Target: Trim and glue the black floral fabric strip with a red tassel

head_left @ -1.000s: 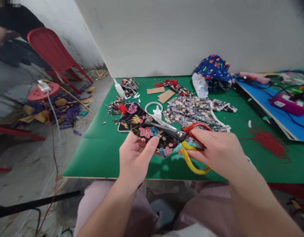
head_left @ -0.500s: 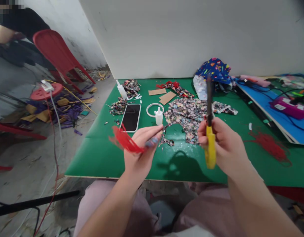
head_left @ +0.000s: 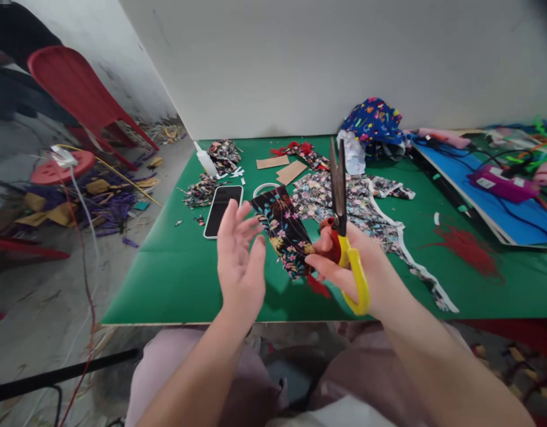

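right hand (head_left: 375,276): fingers closed round the handles of a pair of scissors (head_left: 341,204), blades upright and slightly parted; thumb and fingertip also pinch the lower right edge of a dark flowered cloth (head_left: 284,228). left hand (head_left: 240,267): fingers loosely spread, palm bare, just beside the cloth's left edge; contact cannot be told. the cloth hangs tilted between the hands, above a green table (head_left: 175,284), with red threads (head_left: 318,287) below it. it is probably light, soft and not slippery, apt to sag; an edge well apart from the blades seems the best hold. beyond lie a phone (head_left: 223,210), a white ring (head_left: 263,188) and a larger flowered cloth (head_left: 315,193).
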A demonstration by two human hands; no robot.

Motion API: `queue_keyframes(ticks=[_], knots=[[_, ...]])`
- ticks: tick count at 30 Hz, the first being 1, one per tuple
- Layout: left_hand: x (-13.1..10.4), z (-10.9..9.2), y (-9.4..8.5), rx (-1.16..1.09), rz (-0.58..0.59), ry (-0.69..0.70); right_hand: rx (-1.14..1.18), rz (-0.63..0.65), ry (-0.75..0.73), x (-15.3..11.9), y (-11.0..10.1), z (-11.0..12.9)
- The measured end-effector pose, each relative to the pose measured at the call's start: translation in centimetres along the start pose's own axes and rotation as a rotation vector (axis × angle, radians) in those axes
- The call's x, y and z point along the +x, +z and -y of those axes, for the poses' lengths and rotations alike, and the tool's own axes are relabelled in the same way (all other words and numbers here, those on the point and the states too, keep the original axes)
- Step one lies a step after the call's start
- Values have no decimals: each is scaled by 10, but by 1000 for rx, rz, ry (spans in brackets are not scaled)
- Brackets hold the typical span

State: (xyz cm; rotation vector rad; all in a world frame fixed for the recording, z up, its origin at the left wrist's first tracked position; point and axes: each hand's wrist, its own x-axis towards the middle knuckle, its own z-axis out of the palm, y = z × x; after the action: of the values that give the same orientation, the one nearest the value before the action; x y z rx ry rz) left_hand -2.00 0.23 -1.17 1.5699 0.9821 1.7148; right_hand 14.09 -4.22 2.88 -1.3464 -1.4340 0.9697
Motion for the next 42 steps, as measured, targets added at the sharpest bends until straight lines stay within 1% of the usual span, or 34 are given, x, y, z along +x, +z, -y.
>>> queue_keyframes(ticks=[2,3,5,7,8,10,13,15,17,20,23,27,32,37,42], knots=[[-1,0,3,-278,104,-290,-146,-60,-39,0,-3,-1],[-2,-1,4,-366,173,-406,-196,-77,-56,0,-4,0],[-3,-3,6,-456,269,-562,-242,-89,-86,-1,-6,1],[-3,-7,7,-516,278,-635,-253,-58,-121,-2,-10,4],[-2,-9,7,-554,258,-640,-268,-26,-144,-3,-13,6],[3,-12,5,-623,223,-598,-354,22,-204,-3,-21,9],[12,-15,-4,-664,231,-485,-542,1,-274,-4,-34,10],[17,-16,-10,-680,241,-434,-653,0,-320,-4,-41,10],[21,-18,-16,-704,246,-397,-763,23,-377,-4,-45,9],[23,-21,-20,-738,251,-356,-887,59,-479,-4,-44,10],[23,-24,-21,-762,259,-339,-905,54,-543,-5,-39,11],[21,-24,-21,-759,268,-345,-898,18,-566,-6,-33,12],[19,-21,-21,-729,268,-337,-888,33,-536,-7,-30,13],[19,-23,-21,-766,327,-351,-855,90,-486,-7,-30,14],[18,-23,-21,-753,345,-356,-849,101,-491,-7,-29,14]])
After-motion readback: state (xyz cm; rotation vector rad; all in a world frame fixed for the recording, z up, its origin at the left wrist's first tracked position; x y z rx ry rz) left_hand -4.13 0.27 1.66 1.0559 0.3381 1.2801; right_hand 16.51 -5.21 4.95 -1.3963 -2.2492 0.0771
